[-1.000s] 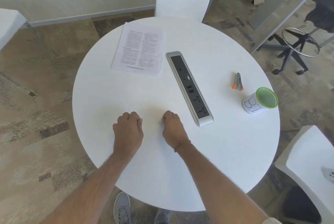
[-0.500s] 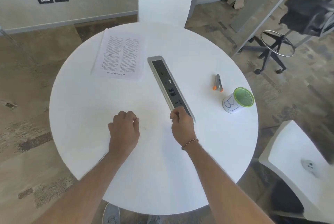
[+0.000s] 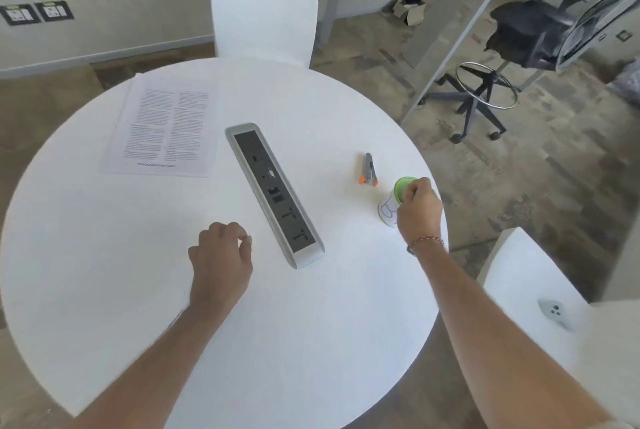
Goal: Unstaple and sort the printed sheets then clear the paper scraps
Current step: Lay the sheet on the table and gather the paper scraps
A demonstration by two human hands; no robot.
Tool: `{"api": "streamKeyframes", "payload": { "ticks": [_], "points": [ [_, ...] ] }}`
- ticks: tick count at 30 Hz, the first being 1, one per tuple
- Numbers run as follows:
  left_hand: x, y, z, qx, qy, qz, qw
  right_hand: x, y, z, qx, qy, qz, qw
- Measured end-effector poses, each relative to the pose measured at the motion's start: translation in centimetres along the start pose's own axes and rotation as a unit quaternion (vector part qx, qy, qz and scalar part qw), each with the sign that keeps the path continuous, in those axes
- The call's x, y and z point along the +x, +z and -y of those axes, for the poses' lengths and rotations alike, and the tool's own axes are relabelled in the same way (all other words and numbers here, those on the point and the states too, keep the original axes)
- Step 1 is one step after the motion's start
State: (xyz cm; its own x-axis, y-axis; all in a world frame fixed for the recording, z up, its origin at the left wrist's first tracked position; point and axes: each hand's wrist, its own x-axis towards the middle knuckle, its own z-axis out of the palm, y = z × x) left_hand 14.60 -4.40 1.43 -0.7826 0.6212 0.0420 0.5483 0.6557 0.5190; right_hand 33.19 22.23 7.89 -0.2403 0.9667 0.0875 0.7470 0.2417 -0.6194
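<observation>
Right hand: your right hand (image 3: 417, 208) is poised over the mouth of the green-rimmed cup (image 3: 398, 198), fingers bunched together. Whether they pinch a scrap cannot be told, as anything held is hidden by the knuckles.
Left hand: your left hand (image 3: 221, 260) rests on the table (image 3: 104, 272) in a loose fist, fingers curled in, just beside the near end of the power strip (image 3: 275, 194). Whether it encloses anything cannot be told.
Cup: it stands near the right edge of the table. It has a white wall with a hand-drawn mark and a green rim, and is partly covered by your hand.
Staple remover: the grey and orange staple remover (image 3: 369, 170) lies just beside the cup on its far left side, untouched.
Printed sheets: the printed sheets (image 3: 166, 128) lie flat at the far left of the table, well apart from both hands. No staple can be made out at this size.
Step in hand: judged to be scrap clearing, with your right hand delivering to the cup as the scrap bin.
Next move: likely calls for parting the right fingers squarely above the cup mouth so nothing lands on the table, then bringing across whatever your left fist may hold.
</observation>
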Motion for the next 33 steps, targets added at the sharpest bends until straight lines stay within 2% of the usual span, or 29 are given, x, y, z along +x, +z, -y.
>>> {"api": "streamKeyframes", "payload": {
  "ticks": [6, 13, 18, 22, 27, 33],
  "points": [
    [0.9, 1.0, -0.3, 0.007, -0.011, -0.006, 1.0, 3.6, -0.3, -3.0, -0.104, 0.001, 0.016, 0.994],
    [1.3, 1.6, -0.4, 0.013, -0.024, -0.01, 1.0, 5.1, -0.6, -3.5, -0.179, -0.01, 0.036, 0.983],
    [1.1, 1.5, 0.3, 0.016, -0.039, -0.014, 0.999, 5.1, -0.5, -3.4, -0.156, -0.017, -0.001, 0.988],
    [0.8, 0.8, 1.5, 0.036, -0.048, -0.014, 0.998, 3.7, 0.6, -2.9, -0.112, -0.064, -0.03, 0.991],
    [0.1, -0.5, 4.5, 0.048, -0.063, -0.017, 0.997, -1.4, 3.7, -0.8, 0.004, -0.134, -0.028, 0.991],
    [0.1, -1.8, 6.8, 0.044, -0.054, -0.033, 0.997, -8.4, 7.5, 2.1, 0.035, -0.169, 0.015, 0.985]
  ]
}}
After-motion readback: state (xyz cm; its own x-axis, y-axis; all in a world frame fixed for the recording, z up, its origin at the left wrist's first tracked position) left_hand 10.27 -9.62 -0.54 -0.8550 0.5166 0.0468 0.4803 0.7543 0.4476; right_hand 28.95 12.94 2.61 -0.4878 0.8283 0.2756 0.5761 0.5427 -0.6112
